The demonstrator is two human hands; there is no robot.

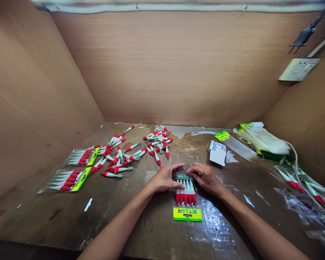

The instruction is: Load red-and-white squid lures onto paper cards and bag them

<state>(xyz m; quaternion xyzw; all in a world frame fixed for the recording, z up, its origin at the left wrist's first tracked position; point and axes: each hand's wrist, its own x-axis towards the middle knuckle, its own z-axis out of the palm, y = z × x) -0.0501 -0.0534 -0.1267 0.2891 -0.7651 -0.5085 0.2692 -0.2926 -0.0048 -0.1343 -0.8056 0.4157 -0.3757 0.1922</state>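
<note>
The BCT LURE packet [186, 191] lies flat at the dial's centre, header card [187, 214] at six o'clock, red-and-white fishing lures lined up inside! Left hand [166, 177] in at ten, thumb resting on the film, fingers parted from it, grasping nothing! Right hand [204, 177] at one, fingers curled against the packet's far end; pinching film or not, can't tell! Loose fishing lures [120, 153] scatter around ten to eleven, two filled packets [70, 180] at nine-thirty, handwritten paper [217, 153] near one-thirty!
</note>
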